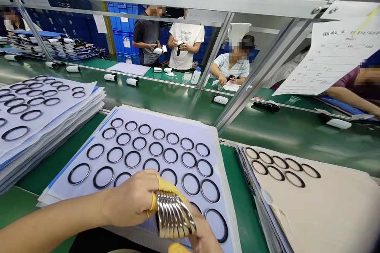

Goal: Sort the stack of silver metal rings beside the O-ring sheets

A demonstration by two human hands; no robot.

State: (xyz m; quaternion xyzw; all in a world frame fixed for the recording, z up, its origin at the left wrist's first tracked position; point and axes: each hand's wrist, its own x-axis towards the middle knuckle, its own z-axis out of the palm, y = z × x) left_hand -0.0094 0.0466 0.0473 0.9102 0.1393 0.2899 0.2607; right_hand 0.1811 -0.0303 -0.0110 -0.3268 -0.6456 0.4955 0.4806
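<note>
Hey, you've got a fanned stack of shiny metal rings (pixel 173 213) pinched tight between your left hand (pixel 130 197) and right hand (pixel 203 239), yellow rubber finger cots (pixel 153 201) on, just above a pale padded sheet (pixel 184 126) of black-rimmed rings (pixel 125 159).

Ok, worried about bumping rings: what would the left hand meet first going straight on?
Past its metal stack, the left hand would probably meet the black ring on the sheet; depth unclear.

We find a factory assembly floor: long green conveyor benches (pixel 297 142), stacked blue plastic crates (pixel 123 41), and white sheets of black rings (pixel 178 128) laid out in rows.
</note>
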